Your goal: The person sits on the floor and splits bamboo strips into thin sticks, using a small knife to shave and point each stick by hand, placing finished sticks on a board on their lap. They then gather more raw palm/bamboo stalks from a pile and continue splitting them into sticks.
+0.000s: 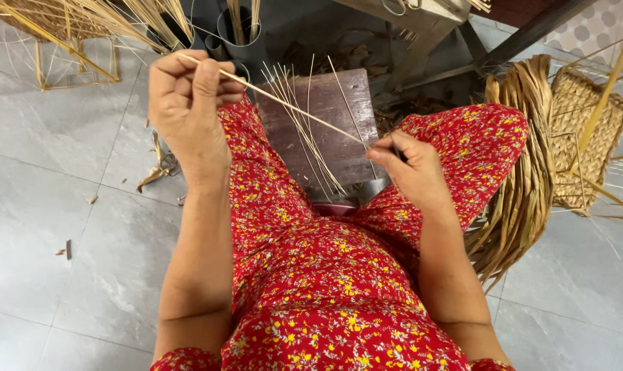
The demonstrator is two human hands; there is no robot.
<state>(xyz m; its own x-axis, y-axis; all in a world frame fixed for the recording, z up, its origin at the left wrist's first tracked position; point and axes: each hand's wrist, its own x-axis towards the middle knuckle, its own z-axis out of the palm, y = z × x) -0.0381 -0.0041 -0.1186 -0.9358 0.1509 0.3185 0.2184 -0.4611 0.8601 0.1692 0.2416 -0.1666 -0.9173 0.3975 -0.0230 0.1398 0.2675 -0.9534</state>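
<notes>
Fingers (pixel 201 79) of both hands pinch thin strip (pixel 284 103) | wooden board (pixel 325 130) beneath

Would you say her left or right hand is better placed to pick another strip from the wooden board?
Probably the right hand: it sits at the wooden board's edge beside the loose strips, while the left hand is raised, gripping the strip's far end.

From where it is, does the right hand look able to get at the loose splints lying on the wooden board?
Probably yes: the right hand hovers beside the splints on the board, nothing between, though it pinches one strip.
</notes>
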